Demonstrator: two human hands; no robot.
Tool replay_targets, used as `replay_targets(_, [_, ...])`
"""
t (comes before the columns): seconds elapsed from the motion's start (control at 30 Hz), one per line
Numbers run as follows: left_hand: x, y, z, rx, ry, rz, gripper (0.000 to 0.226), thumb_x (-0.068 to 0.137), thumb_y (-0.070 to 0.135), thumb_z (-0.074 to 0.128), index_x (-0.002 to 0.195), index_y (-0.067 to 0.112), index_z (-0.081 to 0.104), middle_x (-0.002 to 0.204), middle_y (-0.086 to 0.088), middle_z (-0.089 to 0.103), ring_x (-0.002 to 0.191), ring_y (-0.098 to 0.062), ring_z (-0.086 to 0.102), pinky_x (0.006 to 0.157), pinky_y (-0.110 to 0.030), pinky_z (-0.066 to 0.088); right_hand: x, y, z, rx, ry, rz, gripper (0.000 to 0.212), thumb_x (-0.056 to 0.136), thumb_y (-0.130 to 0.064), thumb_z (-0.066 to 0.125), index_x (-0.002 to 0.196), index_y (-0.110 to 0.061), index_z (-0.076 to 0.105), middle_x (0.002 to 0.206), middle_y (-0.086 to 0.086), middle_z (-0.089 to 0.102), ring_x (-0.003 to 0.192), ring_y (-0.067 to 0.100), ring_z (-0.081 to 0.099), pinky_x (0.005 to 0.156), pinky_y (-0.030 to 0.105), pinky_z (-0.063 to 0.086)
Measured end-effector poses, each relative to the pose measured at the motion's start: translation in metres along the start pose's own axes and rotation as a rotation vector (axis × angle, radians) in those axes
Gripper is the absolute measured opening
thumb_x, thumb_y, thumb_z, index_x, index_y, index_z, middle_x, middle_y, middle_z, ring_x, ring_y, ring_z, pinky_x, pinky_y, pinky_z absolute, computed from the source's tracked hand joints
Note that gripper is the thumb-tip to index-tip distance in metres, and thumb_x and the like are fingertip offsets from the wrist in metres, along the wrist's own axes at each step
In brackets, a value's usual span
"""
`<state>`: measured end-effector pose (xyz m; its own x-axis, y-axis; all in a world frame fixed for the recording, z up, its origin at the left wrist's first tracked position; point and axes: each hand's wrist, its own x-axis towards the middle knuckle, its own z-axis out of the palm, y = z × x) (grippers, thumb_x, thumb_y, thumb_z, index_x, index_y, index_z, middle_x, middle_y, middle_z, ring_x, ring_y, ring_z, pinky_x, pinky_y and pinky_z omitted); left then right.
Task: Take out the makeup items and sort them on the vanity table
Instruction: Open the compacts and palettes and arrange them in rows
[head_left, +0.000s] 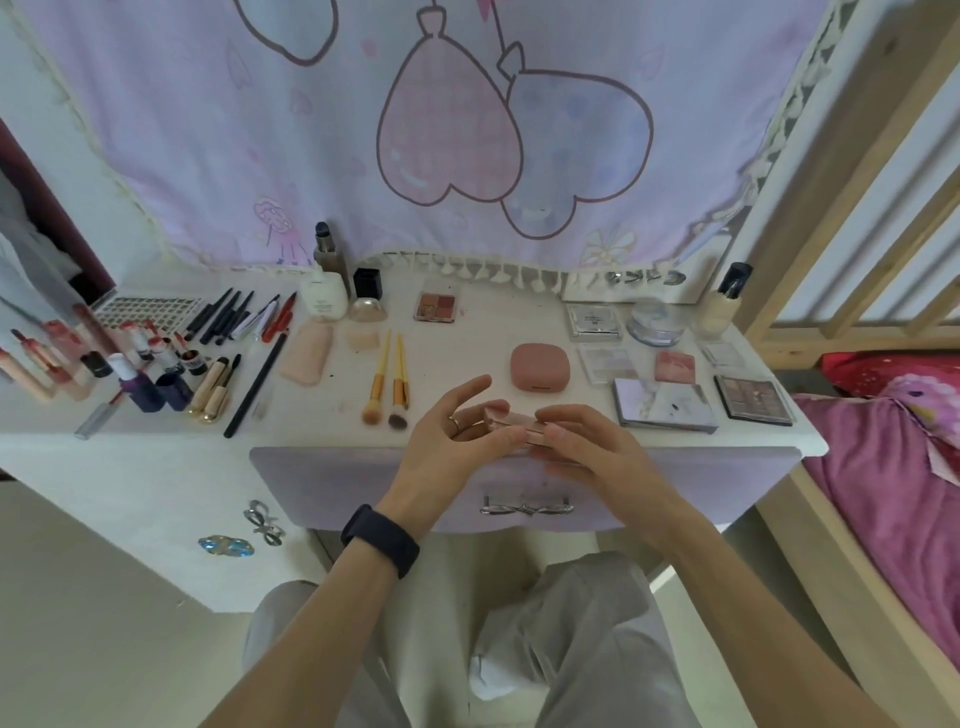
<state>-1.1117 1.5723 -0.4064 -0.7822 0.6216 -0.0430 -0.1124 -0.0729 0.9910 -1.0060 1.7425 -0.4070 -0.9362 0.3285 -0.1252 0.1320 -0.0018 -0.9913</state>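
Observation:
Both my hands meet over the front edge of the white vanity table (156, 431). Between them is a small pink compact (511, 422), partly hidden by fingers. My left hand (457, 441) holds its left end with thumb and lower fingers, the index finger raised. My right hand (587, 441) grips its right end with curled fingers. Sorted makeup covers the table: lipsticks (140, 358) and pencils (228, 312) at left, two yellow brushes (389, 384) in the middle, a pink rounded case (540, 366), and palettes (665, 405) at right.
Bottles (324, 291) stand along the back under a hanging pink cloth (363, 130). The lilac drawer front (337, 483) with a silver handle is below my hands. A wooden bed frame (831, 249) and pink bedding (893, 467) lie at right. My knees are under the table.

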Motion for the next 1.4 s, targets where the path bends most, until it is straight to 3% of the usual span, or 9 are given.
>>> replay_targets(0.17, [0.000,-0.001,0.004,-0.036,0.001,-0.006,0.063,0.083,0.013,0.078,0.138,0.024,0.051,0.119,-0.003,0.071,0.108,-0.016,0.069,0.086,-0.022,0.055,-0.002,-0.002,0.002,-0.143,0.091,-0.136,0.049,0.077,-0.056,0.070,0.112,-0.022,0.072,0.106,-0.003,0.077,0.103,0.014,0.072,0.099,0.037,0.053])
replay_targets(0.3, [0.001,0.000,0.009,-0.043,-0.001,-0.032,0.072,0.073,0.034,0.081,0.137,0.021,0.052,0.112,-0.002,0.074,0.107,-0.014,0.069,0.097,-0.031,0.052,-0.001,0.002,0.008,-0.205,0.139,-0.177,0.022,0.098,-0.038,0.061,0.104,-0.019,0.073,0.095,-0.003,0.077,0.094,0.013,0.073,0.097,0.042,0.055])
replay_targets(0.53, [0.003,0.000,0.008,-0.030,0.012,-0.007,0.067,0.081,0.020,0.079,0.141,0.023,0.050,0.111,-0.004,0.075,0.105,-0.012,0.070,0.091,-0.024,0.055,0.004,0.001,0.013,-0.385,0.212,-0.160,0.062,0.090,-0.072,0.033,0.094,-0.023,0.071,0.088,-0.002,0.075,0.090,0.022,0.070,0.088,0.052,0.054])
replay_targets(0.7, [0.005,-0.002,0.002,-0.034,-0.004,-0.014,0.063,0.084,0.016,0.077,0.141,0.023,0.050,0.113,-0.003,0.074,0.109,-0.013,0.069,0.085,-0.019,0.054,0.012,-0.001,0.010,-0.324,0.198,-0.135,0.051,0.097,-0.066,0.039,0.097,-0.030,0.075,0.096,-0.008,0.076,0.095,0.015,0.071,0.095,0.047,0.054])
replay_targets(1.03, [0.011,0.010,-0.024,0.147,-0.127,-0.067,0.059,0.084,0.008,0.078,0.137,0.019,0.055,0.118,-0.005,0.073,0.113,-0.021,0.067,0.104,-0.045,0.049,0.033,-0.014,0.007,-0.117,0.372,-0.042,0.063,0.099,-0.067,0.033,0.099,-0.018,0.072,0.090,0.004,0.078,0.080,0.025,0.076,0.075,0.043,0.062])
replay_targets(1.17, [0.018,0.020,-0.034,0.327,-0.149,-0.076,0.060,0.080,0.018,0.082,0.135,0.028,0.058,0.120,0.011,0.071,0.115,-0.008,0.064,0.107,-0.040,0.047,0.050,-0.028,0.003,-0.091,0.393,-0.007,0.064,0.103,-0.062,0.030,0.103,-0.012,0.070,0.092,0.009,0.076,0.078,0.029,0.075,0.067,0.035,0.061])
replay_targets(1.27, [0.027,0.031,-0.030,0.441,-0.166,-0.083,0.061,0.074,0.024,0.087,0.126,0.035,0.060,0.113,0.020,0.068,0.104,0.007,0.063,0.098,-0.016,0.047,0.067,-0.036,0.006,-0.063,0.341,0.028,0.057,0.108,-0.051,0.030,0.109,-0.008,0.067,0.090,0.007,0.075,0.081,0.024,0.075,0.066,0.032,0.060])
replay_targets(1.33, [0.037,0.036,-0.025,0.534,-0.176,-0.055,0.047,0.075,0.014,0.086,0.100,0.042,0.057,0.095,0.023,0.068,0.084,0.015,0.063,0.077,-0.005,0.046,0.082,-0.040,0.007,-0.058,0.321,0.035,0.050,0.109,-0.046,0.032,0.107,-0.009,0.065,0.088,0.003,0.078,0.090,0.025,0.074,0.078,0.038,0.060])
replay_targets(1.4, [0.046,0.040,-0.022,0.636,-0.154,0.008,0.043,0.075,0.016,0.084,0.104,0.038,0.060,0.098,0.018,0.070,0.086,0.009,0.065,0.078,-0.012,0.048,0.098,-0.044,0.005,-0.069,0.325,0.041,0.046,0.108,-0.044,0.032,0.103,-0.013,0.065,0.086,0.000,0.079,0.095,0.026,0.073,0.093,0.048,0.056])
